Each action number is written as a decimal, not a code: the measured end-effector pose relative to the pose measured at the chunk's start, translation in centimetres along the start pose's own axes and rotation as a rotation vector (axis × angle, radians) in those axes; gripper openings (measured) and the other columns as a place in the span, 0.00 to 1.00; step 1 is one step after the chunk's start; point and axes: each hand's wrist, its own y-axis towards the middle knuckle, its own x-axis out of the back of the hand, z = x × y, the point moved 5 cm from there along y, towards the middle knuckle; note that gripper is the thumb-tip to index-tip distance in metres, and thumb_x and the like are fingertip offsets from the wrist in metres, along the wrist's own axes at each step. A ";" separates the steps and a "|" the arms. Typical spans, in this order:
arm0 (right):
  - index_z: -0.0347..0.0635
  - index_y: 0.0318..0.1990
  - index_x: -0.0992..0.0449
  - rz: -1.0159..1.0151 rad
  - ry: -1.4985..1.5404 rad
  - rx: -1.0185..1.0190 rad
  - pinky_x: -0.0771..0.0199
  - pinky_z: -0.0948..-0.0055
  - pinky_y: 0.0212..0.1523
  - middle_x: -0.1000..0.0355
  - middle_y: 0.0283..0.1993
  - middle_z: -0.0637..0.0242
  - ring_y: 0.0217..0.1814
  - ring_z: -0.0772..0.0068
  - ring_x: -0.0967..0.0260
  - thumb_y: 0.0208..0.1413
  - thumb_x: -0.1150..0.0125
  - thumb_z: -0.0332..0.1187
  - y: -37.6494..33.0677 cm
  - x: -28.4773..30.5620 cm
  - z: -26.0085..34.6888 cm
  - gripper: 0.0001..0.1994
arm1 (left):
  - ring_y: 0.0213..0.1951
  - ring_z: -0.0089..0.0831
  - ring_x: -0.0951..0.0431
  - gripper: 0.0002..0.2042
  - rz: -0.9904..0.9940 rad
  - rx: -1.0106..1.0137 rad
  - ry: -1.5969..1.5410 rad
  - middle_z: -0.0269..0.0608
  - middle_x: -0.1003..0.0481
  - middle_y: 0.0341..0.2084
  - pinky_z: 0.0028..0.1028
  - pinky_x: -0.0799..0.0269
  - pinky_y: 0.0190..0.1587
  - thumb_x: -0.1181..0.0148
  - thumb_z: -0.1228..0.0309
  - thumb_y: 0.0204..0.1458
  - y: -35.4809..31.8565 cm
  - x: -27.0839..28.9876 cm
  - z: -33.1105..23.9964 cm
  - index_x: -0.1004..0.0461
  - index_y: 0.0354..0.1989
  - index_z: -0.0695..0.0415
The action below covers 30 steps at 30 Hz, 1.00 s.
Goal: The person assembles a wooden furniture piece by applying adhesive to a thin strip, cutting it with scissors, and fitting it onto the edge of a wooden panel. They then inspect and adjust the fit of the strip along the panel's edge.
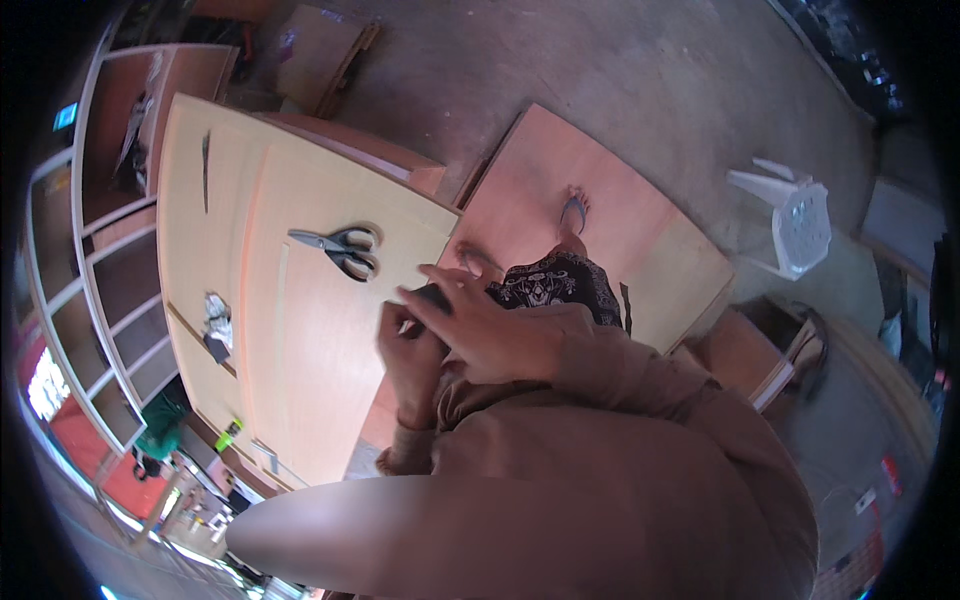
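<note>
In front of my body, my two hands meet around a small dark piece (432, 297), partly covered by fingers, whose kind I cannot make out. My left hand (408, 358) is closed, its curled fingers against the lower side of the piece. From the right comes my right hand (487, 335), fingers fairly straight, with the dark piece between them. Scissors with black handles (345, 248) lie just beyond my hands on a large pale wooden panel (330, 350), blades pointing left.
A thin dark strip (206, 172) and a crumpled whitish wrapper (217, 320) rest on the panel. White-edged shelving (88, 240) stands at left. Reddish boards (530, 165) lie on the floor under my sandalled feet. At right are a white plastic stool (800, 220) and a wooden box (745, 350).
</note>
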 end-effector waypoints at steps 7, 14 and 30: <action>0.34 0.72 0.35 -0.491 0.260 -0.407 0.29 0.46 0.68 0.29 0.60 0.50 0.60 0.42 0.27 0.61 0.36 0.24 -3.4 -2.1 -6.3 0.31 | 0.48 0.36 0.20 0.06 0.919 -0.708 0.105 0.44 0.21 0.43 0.37 0.25 0.53 0.35 0.78 0.63 6.9 -1.4 -6.8 0.22 0.46 0.62; 0.37 0.69 0.36 -1.068 0.620 -0.670 0.20 0.54 0.53 0.24 0.50 0.43 0.52 0.37 0.20 0.66 0.42 0.18 -2.6 -9.2 -12.4 0.25 | 0.49 0.51 0.20 0.09 0.363 -1.217 0.611 0.49 0.19 0.48 0.45 0.25 0.51 0.36 0.67 0.67 23.2 -7.2 -6.2 0.17 0.47 0.59; 0.42 0.82 0.42 -1.148 0.374 -0.353 0.31 0.49 0.78 0.42 0.82 0.43 0.81 0.34 0.39 0.59 0.34 0.18 3.9 -11.8 -14.5 0.43 | 0.39 0.39 0.21 0.26 0.964 -1.557 0.609 0.36 0.18 0.42 0.34 0.23 0.39 0.16 0.53 0.44 22.0 -8.7 -3.9 0.13 0.46 0.57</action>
